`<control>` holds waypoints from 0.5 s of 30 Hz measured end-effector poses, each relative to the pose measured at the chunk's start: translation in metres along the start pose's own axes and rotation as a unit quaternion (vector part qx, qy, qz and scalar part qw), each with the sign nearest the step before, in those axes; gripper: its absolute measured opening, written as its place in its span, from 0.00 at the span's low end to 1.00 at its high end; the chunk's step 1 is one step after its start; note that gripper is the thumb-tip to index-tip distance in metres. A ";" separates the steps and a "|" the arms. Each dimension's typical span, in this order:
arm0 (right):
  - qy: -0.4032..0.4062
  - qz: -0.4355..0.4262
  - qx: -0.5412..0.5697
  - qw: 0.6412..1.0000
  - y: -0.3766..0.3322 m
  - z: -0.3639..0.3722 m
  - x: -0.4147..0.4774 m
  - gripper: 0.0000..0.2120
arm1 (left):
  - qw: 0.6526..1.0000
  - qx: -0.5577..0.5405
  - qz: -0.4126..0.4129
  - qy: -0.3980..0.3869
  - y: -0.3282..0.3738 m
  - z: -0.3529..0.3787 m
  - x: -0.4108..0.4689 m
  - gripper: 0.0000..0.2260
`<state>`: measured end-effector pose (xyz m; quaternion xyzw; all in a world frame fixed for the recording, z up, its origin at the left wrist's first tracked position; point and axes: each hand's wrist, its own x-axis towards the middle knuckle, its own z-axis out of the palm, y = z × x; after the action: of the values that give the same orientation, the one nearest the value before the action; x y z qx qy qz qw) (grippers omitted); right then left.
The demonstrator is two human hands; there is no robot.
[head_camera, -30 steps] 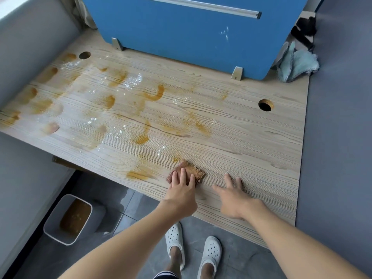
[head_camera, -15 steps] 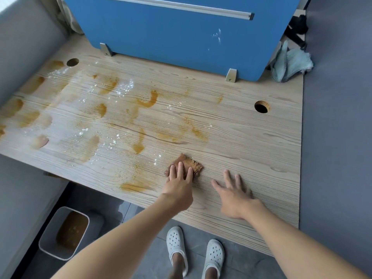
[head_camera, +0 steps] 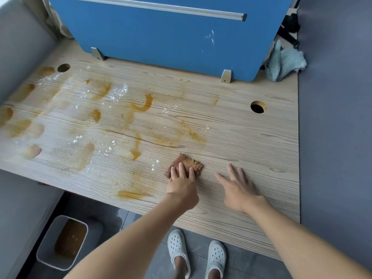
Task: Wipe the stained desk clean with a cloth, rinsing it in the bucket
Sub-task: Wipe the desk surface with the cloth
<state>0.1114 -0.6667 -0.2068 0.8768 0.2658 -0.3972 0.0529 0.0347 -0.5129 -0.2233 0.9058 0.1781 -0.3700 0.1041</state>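
Note:
A light wooden desk [head_camera: 251, 137] carries orange-brown stains [head_camera: 144, 104] and white specks over its left and middle parts. A small brown, soaked cloth [head_camera: 192, 163] lies flat near the front edge. My left hand [head_camera: 182, 183] presses on the cloth with straight fingers. My right hand [head_camera: 237, 187] rests flat on the bare wood just right of the cloth, fingers spread. A grey bucket [head_camera: 48, 250] with brownish water stands on the floor below the desk's left front.
A blue partition panel [head_camera: 171, 41] stands along the desk's back edge on metal brackets. A pale blue cloth [head_camera: 285, 61] lies at the back right corner. Two cable holes [head_camera: 257, 107] pierce the desktop. Grey walls flank both sides. My white clogs [head_camera: 178, 252] stand under the front edge.
My left hand has slid the cloth a little away from the front edge and rightward. The right hand stays flat beside it.

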 end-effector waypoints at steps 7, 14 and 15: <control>-0.041 0.001 -0.008 0.999 0.002 -0.004 0.008 0.43 | 1.000 0.003 0.027 0.002 -0.001 0.000 0.000 0.34; -0.051 0.003 -0.001 0.999 0.000 -0.006 0.009 0.44 | 1.000 0.017 0.025 -0.009 0.007 -0.007 0.001 0.35; -0.050 0.004 0.003 0.999 0.000 -0.007 0.009 0.44 | 0.999 0.021 0.037 -0.010 0.006 -0.005 0.000 0.35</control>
<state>0.1215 -0.6609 -0.2089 0.8570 0.2576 -0.4414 0.0653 0.0407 -0.5162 -0.2194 0.9102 0.1356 -0.3783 0.1002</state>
